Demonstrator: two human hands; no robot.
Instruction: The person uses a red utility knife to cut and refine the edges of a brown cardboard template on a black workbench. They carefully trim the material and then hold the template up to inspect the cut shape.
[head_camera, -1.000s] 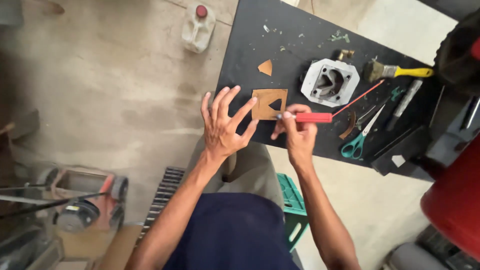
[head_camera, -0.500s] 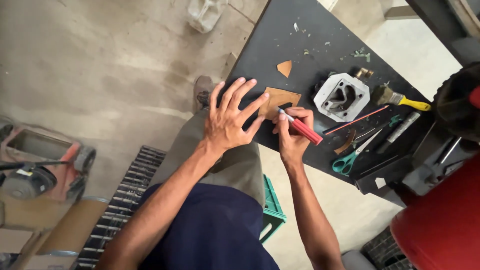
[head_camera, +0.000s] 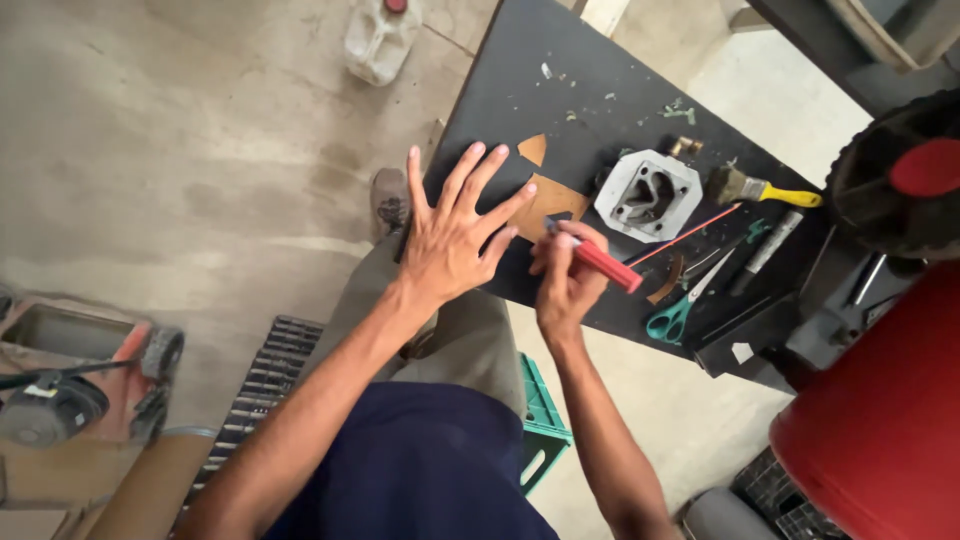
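My left hand (head_camera: 455, 235) lies flat with fingers spread on the near edge of a black table (head_camera: 520, 90), pressing down a brown sheet piece (head_camera: 553, 203). My right hand (head_camera: 565, 275) grips a red utility knife (head_camera: 600, 262), its tip at the near edge of that brown piece. A small brown triangular offcut (head_camera: 533, 149) lies just beyond. A grey metal engine part (head_camera: 648, 195) with a shaped opening sits to the right of the sheet.
On the table's right lie a yellow-handled brush (head_camera: 760, 187), teal scissors (head_camera: 680, 310), a thin red rod (head_camera: 685, 235) and a marker (head_camera: 765, 250). A plastic jug (head_camera: 378, 38) stands on the concrete floor. A red tank (head_camera: 880, 420) is at right, a green crate (head_camera: 540, 425) below.
The view has shifted and tilted. My hands stay on the brown sheet; the knife in my right hand has turned, its handle now pointing down to the right.
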